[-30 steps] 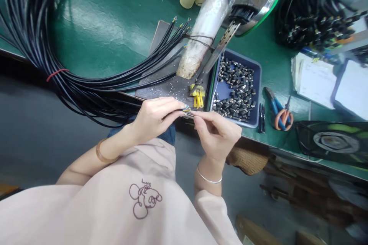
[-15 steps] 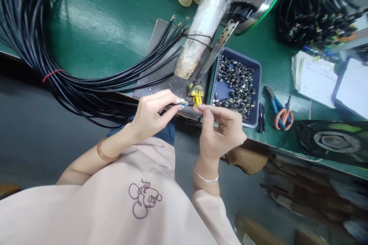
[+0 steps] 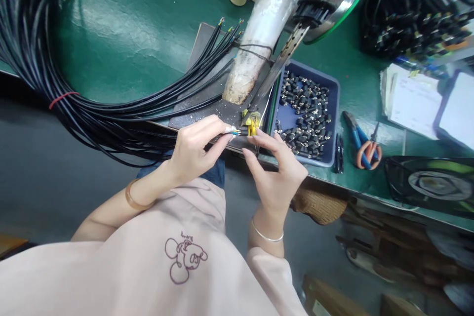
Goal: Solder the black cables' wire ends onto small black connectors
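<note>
My left hand (image 3: pixel 198 150) pinches a cable end between thumb and forefinger, its thin coloured wires (image 3: pixel 234 133) showing at the fingertips. These wires point at a small black connector (image 3: pixel 243 131) seated in a yellow holder (image 3: pixel 253 124). Just right of that holder is my right hand (image 3: pixel 277 163), thumb and fingers apart. Its forefinger reaches up beside the holder, and I cannot tell whether it touches. A soldering iron (image 3: pixel 279 61) slants down from above, its tip close over a yellow pad (image 3: pixel 246 115) behind the connector.
A wrapped pipe (image 3: pixel 250 54) hangs over the grey board (image 3: pixel 192 99). On the left curves a thick bundle of black cables (image 3: pixel 107 108). At right are a blue tray (image 3: pixel 334 108) of small connectors, pliers (image 3: pixel 353 128), orange-handled scissors (image 3: pixel 366 154) and papers (image 3: pixel 411 101).
My right thumb and fingers have spread apart, and the thumb has dropped away from the holder. My left hand stays in place with the cable. The view has shifted slightly.
</note>
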### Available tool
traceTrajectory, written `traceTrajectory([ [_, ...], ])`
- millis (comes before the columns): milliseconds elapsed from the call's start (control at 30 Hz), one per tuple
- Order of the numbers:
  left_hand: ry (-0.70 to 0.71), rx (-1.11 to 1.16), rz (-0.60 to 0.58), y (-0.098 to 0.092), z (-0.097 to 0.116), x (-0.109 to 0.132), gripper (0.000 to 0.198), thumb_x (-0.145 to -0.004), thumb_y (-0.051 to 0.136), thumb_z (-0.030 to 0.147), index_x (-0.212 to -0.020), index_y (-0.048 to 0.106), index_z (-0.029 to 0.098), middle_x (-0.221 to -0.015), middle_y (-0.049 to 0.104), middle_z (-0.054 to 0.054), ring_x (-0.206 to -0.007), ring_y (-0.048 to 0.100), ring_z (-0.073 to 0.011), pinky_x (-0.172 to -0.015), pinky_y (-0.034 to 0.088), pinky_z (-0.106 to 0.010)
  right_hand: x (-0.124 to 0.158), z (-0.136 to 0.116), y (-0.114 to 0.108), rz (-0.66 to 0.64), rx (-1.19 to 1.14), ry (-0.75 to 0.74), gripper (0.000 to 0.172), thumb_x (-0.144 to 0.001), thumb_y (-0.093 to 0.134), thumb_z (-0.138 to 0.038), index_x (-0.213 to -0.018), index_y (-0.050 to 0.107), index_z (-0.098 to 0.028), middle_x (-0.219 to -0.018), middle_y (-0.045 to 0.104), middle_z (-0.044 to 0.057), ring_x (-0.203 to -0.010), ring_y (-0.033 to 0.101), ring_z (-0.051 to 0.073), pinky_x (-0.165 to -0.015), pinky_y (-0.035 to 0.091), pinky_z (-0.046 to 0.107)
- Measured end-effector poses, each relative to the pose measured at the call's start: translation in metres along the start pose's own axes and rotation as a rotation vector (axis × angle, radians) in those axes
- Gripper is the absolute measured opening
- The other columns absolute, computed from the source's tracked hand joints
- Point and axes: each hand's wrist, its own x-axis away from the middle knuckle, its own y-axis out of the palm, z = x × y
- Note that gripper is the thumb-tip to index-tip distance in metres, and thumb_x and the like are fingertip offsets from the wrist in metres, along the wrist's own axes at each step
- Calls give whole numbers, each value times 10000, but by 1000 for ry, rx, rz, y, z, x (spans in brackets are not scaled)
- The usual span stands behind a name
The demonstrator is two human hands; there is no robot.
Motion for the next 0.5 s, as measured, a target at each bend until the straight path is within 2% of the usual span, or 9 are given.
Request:
traceTrajectory([
  [100, -12, -8, -9, 1, 0, 0, 115, -986, 599, 129, -935, 702, 141, -860, 766, -65, -757, 686, -126, -663, 527, -227, 1, 6, -3, -24, 43, -28, 50, -913, 729, -202, -944, 740, -238, -908, 822, -13, -995, 810, 247, -1065, 609, 527],
  [167, -18, -32, -27, 1, 0, 0, 126, -990, 593, 133, -940, 708, 143, -866, 770, -64, -760, 690, -127, -661, 530, -225, 1, 8, -3, -6, 26, -34, 83, -926, 706, -189, -934, 759, -252, -881, 819, -22, -972, 814, 239, -1087, 592, 552],
  [233, -16, -51, -42, 0, 1, 0, 133, -995, 588, 142, -944, 711, 145, -870, 772, -62, -752, 684, -124, -651, 522, -222, 2, 7, -5, 51, -53, -45, 165, -946, 674, -180, -1027, 776, -281, -813, 801, -40, -855, 816, 207, -1074, 601, 545],
  [267, -12, -55, -45, 0, 1, 1, 134, -997, 588, 148, -946, 712, 145, -873, 772, -62, -748, 678, -122, -649, 518, -221, 3, 5, -6, 86, -110, -61, 211, -960, 651, -181, -1088, 775, -295, -751, 777, -53, -755, 801, 185, -1022, 631, 517],
  [333, -5, -52, -39, 0, 1, 1, 130, -997, 589, 150, -947, 709, 142, -870, 769, -62, -747, 671, -120, -652, 512, -220, 4, 1, -8, 135, -217, -101, 270, -984, 614, -200, -1180, 762, -313, -617, 688, -78, -533, 696, 135, -780, 675, 393],
  [400, 1, -48, -23, 0, 1, 1, 115, -989, 598, 136, -943, 704, 139, -862, 768, -63, -757, 674, -121, -662, 513, -218, 5, -4, -7, 177, -265, -97, 276, -996, 602, -237, -1217, 752, -307, -544, 598, -84, -403, 550, 104, -497, 543, 278],
  [467, 11, -46, -6, 1, 1, 2, 96, -980, 612, 122, -942, 700, 134, -858, 770, -65, -767, 682, -121, -669, 516, -214, 5, -9, -3, 266, -251, -27, 266, -993, 614, -255, -1227, 735, -294, -530, 551, -85, -353, 446, 90, -374, 372, 256],
  [500, 19, -45, 0, 1, 0, 2, 87, -977, 620, 119, -942, 699, 131, -857, 771, -67, -771, 687, -122, -670, 518, -213, 5, -11, -1, 320, -233, 12, 251, -990, 622, -249, -1215, 725, -289, -535, 548, -85, -347, 435, 90, -357, 337, 257],
])
